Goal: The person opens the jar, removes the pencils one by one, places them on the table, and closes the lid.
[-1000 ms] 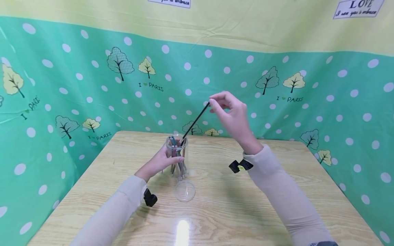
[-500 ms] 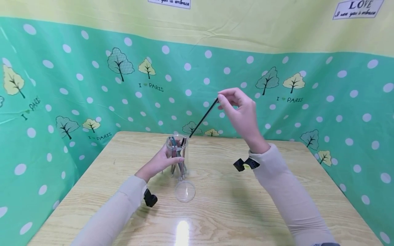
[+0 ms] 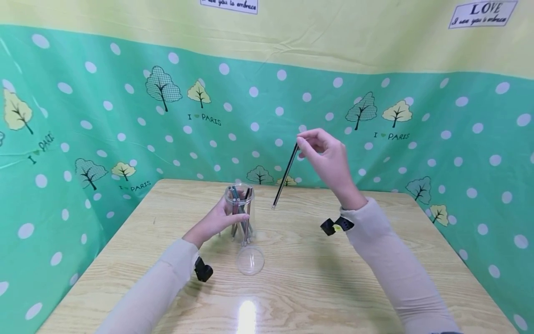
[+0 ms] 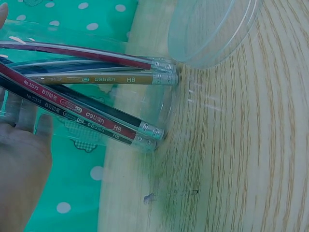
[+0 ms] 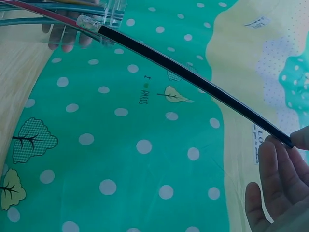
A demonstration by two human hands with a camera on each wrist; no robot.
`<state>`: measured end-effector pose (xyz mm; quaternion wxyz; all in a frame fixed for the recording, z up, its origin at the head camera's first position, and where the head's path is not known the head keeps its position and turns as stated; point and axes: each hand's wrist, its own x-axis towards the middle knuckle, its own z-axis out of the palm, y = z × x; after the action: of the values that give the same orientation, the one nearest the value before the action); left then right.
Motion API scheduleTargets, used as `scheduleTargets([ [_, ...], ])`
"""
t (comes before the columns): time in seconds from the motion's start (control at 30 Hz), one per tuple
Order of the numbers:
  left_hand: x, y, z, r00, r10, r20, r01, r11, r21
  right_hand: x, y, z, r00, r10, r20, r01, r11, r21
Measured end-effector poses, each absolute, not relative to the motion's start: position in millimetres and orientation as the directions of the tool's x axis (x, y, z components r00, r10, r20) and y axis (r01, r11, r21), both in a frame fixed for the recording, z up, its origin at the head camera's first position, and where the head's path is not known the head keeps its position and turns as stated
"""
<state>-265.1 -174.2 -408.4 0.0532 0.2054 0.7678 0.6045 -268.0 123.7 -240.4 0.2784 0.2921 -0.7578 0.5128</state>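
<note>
My right hand (image 3: 327, 157) pinches a black pencil (image 3: 285, 175) by its upper end; it hangs slanted in the air, eraser end down, right of the jar. In the right wrist view the pencil's metal ferrule and eraser (image 5: 90, 23) point away from the fingertips. My left hand (image 3: 219, 219) is wrapped round a clear plastic jar (image 3: 239, 198), which stands upright on the table. Several pencils (image 4: 99, 78), red, gold, black and bluish, lean inside it, eraser ends at the bottom. The far-side fingers show only through the jar.
A clear round lid (image 3: 250, 260) lies on the wooden table (image 3: 292, 292) just in front of the jar. Behind and at both sides hangs a green and yellow printed cloth (image 3: 267, 111). Each wrist wears a black camera.
The black pencil has come out of the jar's mouth. My right hand has moved right with it, and its lower end has swung down toward vertical. The left hand stays on the jar.
</note>
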Motion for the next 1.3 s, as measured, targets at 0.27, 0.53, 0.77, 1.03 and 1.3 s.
scheduleTargets([
  [0.27, -264, -174, -408, -0.913, 0.375, 0.161, 0.243, 0.181, 0.953, -273, 129, -248, -0.774, -0.199, 0.602, -0.631, 0.332, -0.701],
  [0.53, -264, -175, -408, -0.913, 0.375, 0.160, 0.244, 0.187, 0.952, -286, 135, -267, -0.865, -0.248, 0.436, -0.497, 0.306, -0.812],
  [0.77, -264, -174, -409, -0.916, 0.371, 0.149, 0.234, 0.194, 0.953, -302, 136, -294, -0.918, -0.277, 0.282, -0.361, 0.293, -0.886],
  [1.03, -265, -174, -409, -0.911, 0.377, 0.167, 0.248, 0.177, 0.952, -315, 134, -327, -0.940, -0.325, 0.109, -0.232, 0.370, -0.900],
  [1.3, -265, -174, -409, -0.914, 0.370, 0.168, 0.243, 0.165, 0.956, -324, 134, -358, -0.935, -0.355, 0.015, -0.168, 0.404, -0.899],
])
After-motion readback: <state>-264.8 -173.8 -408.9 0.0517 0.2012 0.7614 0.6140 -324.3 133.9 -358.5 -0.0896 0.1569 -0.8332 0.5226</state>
